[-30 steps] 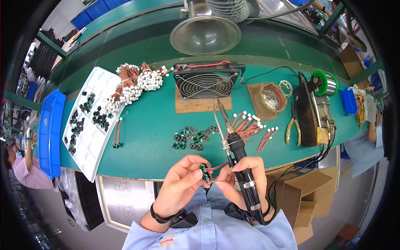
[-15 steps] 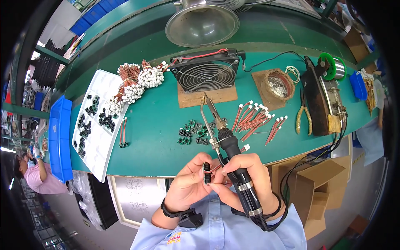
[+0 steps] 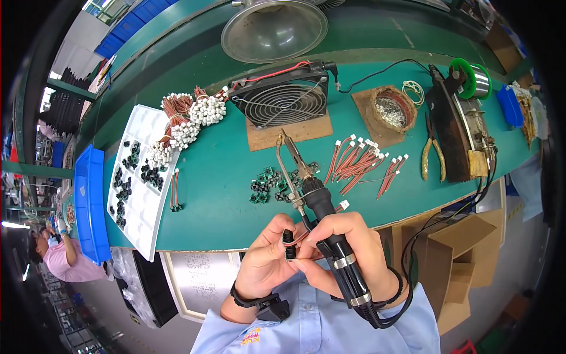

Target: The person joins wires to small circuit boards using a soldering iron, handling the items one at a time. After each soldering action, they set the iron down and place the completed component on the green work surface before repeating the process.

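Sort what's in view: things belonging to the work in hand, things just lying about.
Likely in the job: soldering iron (right hand), black part (left hand), small green boards, connector wires, green spool.
Likely lying about: pliers, cardboard boxes, blue bin.

The soldering iron's handle (image 3: 351,278) is black, the tabletop (image 3: 215,183) green, the tray (image 3: 143,221) white.

We see a wide metal hood (image 3: 274,29) at the far side of the green table (image 3: 206,177); nearer to us, a black fan (image 3: 283,100) stands on a brown board (image 3: 256,139); to the right, we find pliers (image 3: 431,139) with yellow handles apart; a blue tray (image 3: 91,206) is at the left end, near a person in pink (image 3: 62,262); at lower right, there are open cardboard boxes (image 3: 463,233).
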Motion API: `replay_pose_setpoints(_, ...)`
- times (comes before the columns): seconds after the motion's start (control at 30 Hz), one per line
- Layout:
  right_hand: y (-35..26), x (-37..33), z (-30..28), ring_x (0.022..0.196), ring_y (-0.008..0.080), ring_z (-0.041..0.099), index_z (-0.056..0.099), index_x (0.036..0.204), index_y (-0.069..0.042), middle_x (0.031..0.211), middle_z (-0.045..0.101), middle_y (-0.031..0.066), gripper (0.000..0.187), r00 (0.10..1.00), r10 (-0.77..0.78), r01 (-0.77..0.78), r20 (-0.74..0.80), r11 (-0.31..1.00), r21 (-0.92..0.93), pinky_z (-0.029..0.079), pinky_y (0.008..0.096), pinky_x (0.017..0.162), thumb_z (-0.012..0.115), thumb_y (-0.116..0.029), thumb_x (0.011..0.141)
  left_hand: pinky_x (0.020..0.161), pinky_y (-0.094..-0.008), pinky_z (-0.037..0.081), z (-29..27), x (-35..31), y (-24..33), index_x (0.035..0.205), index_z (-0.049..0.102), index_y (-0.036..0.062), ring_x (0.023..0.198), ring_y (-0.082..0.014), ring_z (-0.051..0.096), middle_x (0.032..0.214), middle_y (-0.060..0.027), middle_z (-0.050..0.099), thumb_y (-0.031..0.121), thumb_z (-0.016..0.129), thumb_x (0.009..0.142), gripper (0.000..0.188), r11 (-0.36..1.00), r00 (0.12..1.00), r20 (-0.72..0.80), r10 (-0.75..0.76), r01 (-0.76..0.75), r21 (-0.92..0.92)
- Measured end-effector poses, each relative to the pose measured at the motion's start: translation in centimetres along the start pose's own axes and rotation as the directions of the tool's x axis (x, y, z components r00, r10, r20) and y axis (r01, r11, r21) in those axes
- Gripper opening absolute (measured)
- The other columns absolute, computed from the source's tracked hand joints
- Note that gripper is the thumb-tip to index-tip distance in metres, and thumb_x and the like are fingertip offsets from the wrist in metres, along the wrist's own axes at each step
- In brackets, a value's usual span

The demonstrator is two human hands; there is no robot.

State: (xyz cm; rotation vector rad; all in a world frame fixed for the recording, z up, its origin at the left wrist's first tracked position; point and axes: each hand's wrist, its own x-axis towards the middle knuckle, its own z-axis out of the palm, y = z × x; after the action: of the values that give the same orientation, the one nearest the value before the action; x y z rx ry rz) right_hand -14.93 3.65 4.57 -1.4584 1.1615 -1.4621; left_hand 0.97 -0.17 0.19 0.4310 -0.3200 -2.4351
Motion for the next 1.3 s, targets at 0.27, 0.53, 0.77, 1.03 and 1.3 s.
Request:
replay_pose_setpoints(0.27,0.0,0.0,-0.2,0.065,0.0111,0.064,0.046,0.099,-0.003,0.075,0.063,0.0053,0.04,1.0,-0.007,0.007,-0.005,1.0,-0.001,0.051,0.0241,0.059,0.072,0.004,0.07,0.09,-0.0447,0.044,0.1,-0.1,0.0,0.108,0.05,0.0092,0.095,-0.0222,0.054,0.094,-0.0031,0.048,0.018,0.059,0.088,0.024,0.999,0.999,0.015,0.028,-0.028,0.035)
replay_pose_setpoints(0.53,0.1,0.0,-0.5,0.068,0.0111,0.064,0.046,0.099,-0.003,0.075,0.063,0.0055,0.041,1.0,0.018,-0.018,0.018,1.0,0.012,0.05,0.0236,0.061,0.073,0.004,0.069,0.085,-0.0405,0.045,0.1,0.1,0.1,0.106,0.049,0.0082,0.09,-0.0192,0.052,0.094,-0.0044,0.047,0.016,0.058,0.089,0.021,0.993,0.998,0.035,0.057,-0.06,0.097)
replay_pose_setpoints(0.77,0.0,-0.1,-0.9,0.07,0.0123,0.064,0.046,0.1,-0.003,0.076,0.063,0.0057,0.041,0.995,0.086,-0.088,0.047,0.995,0.04,0.05,0.0244,0.064,0.073,0.003,0.07,0.081,-0.0371,0.046,0.9,0.0,0.3,0.102,0.047,0.0054,0.09,-0.0204,0.054,0.094,-0.0084,0.052,0.01,0.056,0.088,0.018,0.988,0.995,-0.023,0.096,-0.092,0.122)
replay_pose_setpoints(1.03,-0.1,0.2,-1.5,0.071,0.0131,0.064,0.048,0.098,-0.004,0.079,0.064,0.0055,0.038,0.991,0.103,-0.1,0.085,0.994,-0.039,0.051,0.0245,0.065,0.075,0.0,0.071,0.081,-0.0307,0.045,2.2,-0.8,0.9,0.104,0.049,0.0015,0.092,-0.0168,0.054,0.1,-0.0106,0.056,0.008,0.053,0.091,0.015,0.76,0.954,0.012,0.298,-0.245,0.602)
replay_pose_setpoints(1.3,-0.2,-0.1,-1.5,0.072,0.013,0.064,0.049,0.098,-0.004,0.08,0.064,0.0057,0.036,0.996,0.082,-0.078,0.034,0.993,-0.093,0.051,0.0239,0.065,0.074,0.0,0.072,0.085,-0.0303,0.044,3.1,-1.4,1.2,0.105,0.047,-0.0015,0.096,-0.0185,0.057,0.1,-0.0122,0.059,0.005,0.05,0.092,0.015,0.624,0.956,-0.051,0.29,-0.149,0.767)
